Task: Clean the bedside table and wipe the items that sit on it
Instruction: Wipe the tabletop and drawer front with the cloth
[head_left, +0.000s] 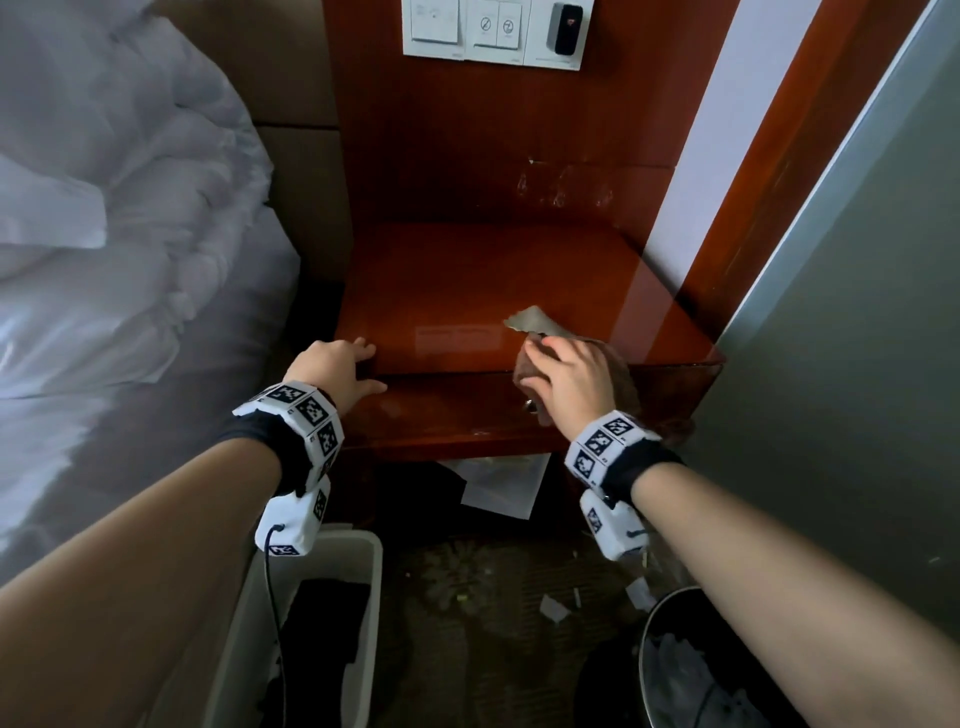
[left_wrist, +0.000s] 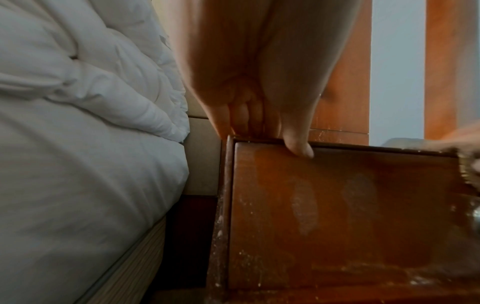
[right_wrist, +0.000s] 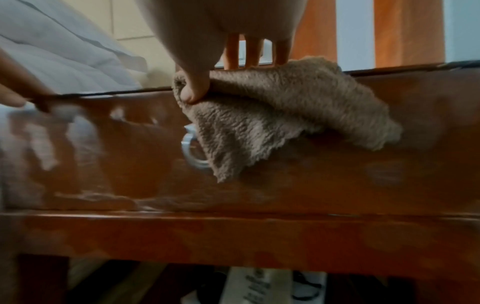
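Beside a rumpled white bed (head_left: 104, 234), a red-brown bedside table (head_left: 467, 280) stands against a wood-panelled wall with a switch panel (head_left: 493, 31) above it; its glossy top carries no items that the head view shows, only a scrap of paper (head_left: 532, 319) near the front edge. A person leans over it with both arms out; the left hand (head_left: 337, 369) lies with fingers loosely extended over the front-left edge, thumb down on the drawer front (left_wrist: 337, 205), bracing rather than grasping anything. The right hand (head_left: 571, 379) grips a brown fleecy cloth (right_wrist: 272, 115), fingers on top and thumb pinching a fold from below; the cloth hangs over the front lip, right of centre, and half covers a metal ring pull (right_wrist: 193, 148) on the drawer. The lip runs left to right across the body, so the wiping stroke probably follows that line; the cloth hand is the nearer one to the scrap, which lies just beyond its fingertips. Streaks on the drawer front suggest wiping is unfinished there. On the floor below stand a white bin (head_left: 358, 582) and a dark round bin (head_left: 670, 639); paper bits litter the carpet.
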